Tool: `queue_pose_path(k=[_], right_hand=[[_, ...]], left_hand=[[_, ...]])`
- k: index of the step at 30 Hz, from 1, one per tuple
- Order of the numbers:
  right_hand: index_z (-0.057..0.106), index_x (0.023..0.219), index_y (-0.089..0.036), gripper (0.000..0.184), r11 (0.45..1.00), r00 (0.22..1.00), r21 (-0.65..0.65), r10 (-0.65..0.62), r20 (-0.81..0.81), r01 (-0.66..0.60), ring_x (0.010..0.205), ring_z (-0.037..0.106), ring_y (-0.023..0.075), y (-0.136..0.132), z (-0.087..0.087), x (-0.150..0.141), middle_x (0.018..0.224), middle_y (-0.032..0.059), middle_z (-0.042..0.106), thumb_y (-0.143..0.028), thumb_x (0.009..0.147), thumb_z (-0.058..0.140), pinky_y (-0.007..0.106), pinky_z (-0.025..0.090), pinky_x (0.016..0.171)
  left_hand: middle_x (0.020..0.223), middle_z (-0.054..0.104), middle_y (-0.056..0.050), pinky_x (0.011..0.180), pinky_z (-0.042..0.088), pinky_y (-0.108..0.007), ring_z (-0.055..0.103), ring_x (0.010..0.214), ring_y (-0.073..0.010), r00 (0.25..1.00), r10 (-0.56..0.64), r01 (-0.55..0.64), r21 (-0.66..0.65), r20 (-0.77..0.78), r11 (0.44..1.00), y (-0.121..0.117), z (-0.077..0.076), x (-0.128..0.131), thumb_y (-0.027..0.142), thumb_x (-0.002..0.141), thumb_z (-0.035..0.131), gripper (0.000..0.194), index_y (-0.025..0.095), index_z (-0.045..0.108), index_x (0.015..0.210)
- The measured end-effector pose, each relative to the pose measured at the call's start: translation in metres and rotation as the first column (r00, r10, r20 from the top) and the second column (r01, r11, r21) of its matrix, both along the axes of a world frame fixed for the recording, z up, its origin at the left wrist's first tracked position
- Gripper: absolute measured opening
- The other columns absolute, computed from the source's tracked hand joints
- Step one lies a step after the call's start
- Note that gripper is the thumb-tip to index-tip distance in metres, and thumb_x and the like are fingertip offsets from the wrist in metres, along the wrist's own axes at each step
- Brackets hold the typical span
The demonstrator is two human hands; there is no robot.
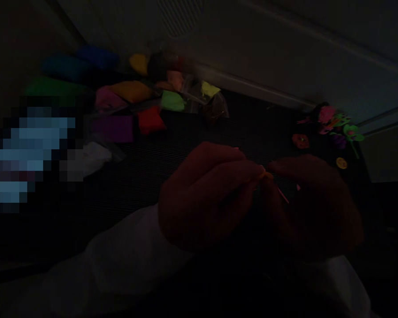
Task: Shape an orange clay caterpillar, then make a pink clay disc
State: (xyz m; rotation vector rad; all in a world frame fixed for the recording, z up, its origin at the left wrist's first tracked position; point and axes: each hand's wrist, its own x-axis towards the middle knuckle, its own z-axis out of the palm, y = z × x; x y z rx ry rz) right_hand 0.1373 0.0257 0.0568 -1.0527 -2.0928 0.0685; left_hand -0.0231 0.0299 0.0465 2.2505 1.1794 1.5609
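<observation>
In dim light, my left hand [212,194] is closed, its thumb and forefinger pinching a small piece of orange modelling clay [265,175]. The thumb of my right hand [318,203] presses against that same piece from the other side, and its forefinger curls just above. A thin pink strip [283,195] shows under the right fingers; what it joins is hidden. Both hands are held over the dark tabletop, and much of the right palm is in shadow.
Packets of coloured clay, among them a purple one [114,128], a red one [151,121] and a light green one [173,100], lie at the back left. Clay flowers [327,114] and a yellow disc [341,163] are at the right. A pixelated bright patch covers the far left.
</observation>
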Motion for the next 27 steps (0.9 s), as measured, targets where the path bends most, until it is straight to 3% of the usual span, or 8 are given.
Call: queue_pose_path(k=[14, 19, 27], right_hand=[[0.052, 0.083, -0.021, 0.021, 0.999, 0.999, -0.034, -0.025, 0.035, 0.026, 0.075, 0.058, 0.0152, -0.0004, 0.0018, -0.0036, 0.079, 0.0011, 0.063, -0.012, 0.066, 0.061, 0.036, 0.043, 0.071], [0.053, 0.089, -0.024, 0.025, 0.998, 1.000, -0.065, -0.021, 0.009, 0.022, 0.078, 0.058, 0.0177, -0.0019, 0.0006, -0.0025, 0.082, 0.0023, 0.062, -0.013, 0.068, 0.060, 0.038, 0.043, 0.071], [0.053, 0.095, -0.026, 0.030, 1.000, 0.998, -0.008, 0.012, -0.067, -0.013, 0.076, 0.058, 0.0179, 0.0002, -0.0061, 0.0000, 0.082, 0.0012, 0.061, -0.014, 0.068, 0.059, 0.038, 0.043, 0.071]], left_hand=[[0.080, 0.061, -0.004, 0.071, 0.049, -0.018, 0.057, 0.077, -0.0089, 1.000, -0.018, 0.018, 0.019, -0.017, 1.000, -0.0010, -0.0023, -0.0006, 0.014, 0.064, 0.064, 0.019, 0.014, 0.058, 0.083], [0.079, 0.061, -0.003, 0.067, 0.049, -0.019, 0.057, 0.074, -0.0091, 1.000, -0.011, 0.011, 0.005, -0.010, 1.000, -0.0008, -0.0025, 0.0000, 0.014, 0.066, 0.062, 0.017, 0.016, 0.058, 0.082], [0.079, 0.061, -0.002, 0.066, 0.050, -0.021, 0.058, 0.076, -0.0107, 1.000, -0.013, 0.013, 0.010, 0.000, 1.000, -0.0010, -0.0029, 0.0008, 0.013, 0.068, 0.059, 0.016, 0.019, 0.057, 0.083]])
